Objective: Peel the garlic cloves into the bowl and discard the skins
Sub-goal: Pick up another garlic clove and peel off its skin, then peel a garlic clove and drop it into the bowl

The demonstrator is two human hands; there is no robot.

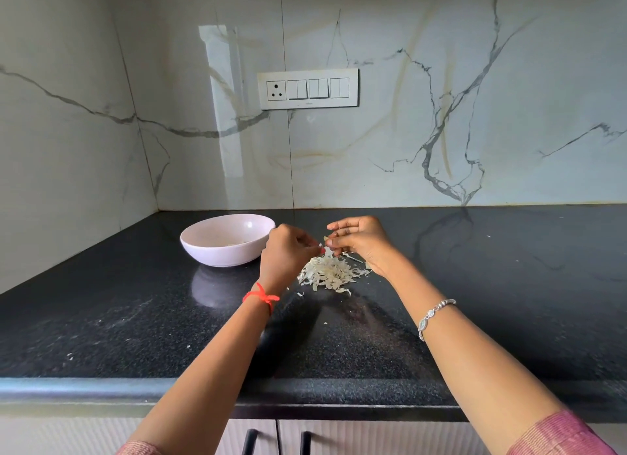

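Observation:
A pale pink bowl (224, 242) stands on the black counter, left of both hands; little of its inside shows. My right hand (361, 240) pinches a small garlic clove (327, 242) at its fingertips. My left hand (288, 254) meets it from the left and pinches a strip of skin (328, 251) on that clove. Both hands hover just above a heap of pale garlic skins (330, 273) lying on the counter.
The black speckled counter (135, 319) runs to a marble wall behind and on the left. A switch panel (307, 88) is set in the back wall. Small skin scraps dot the counter. Cabinet door handles (249, 441) show below the front edge.

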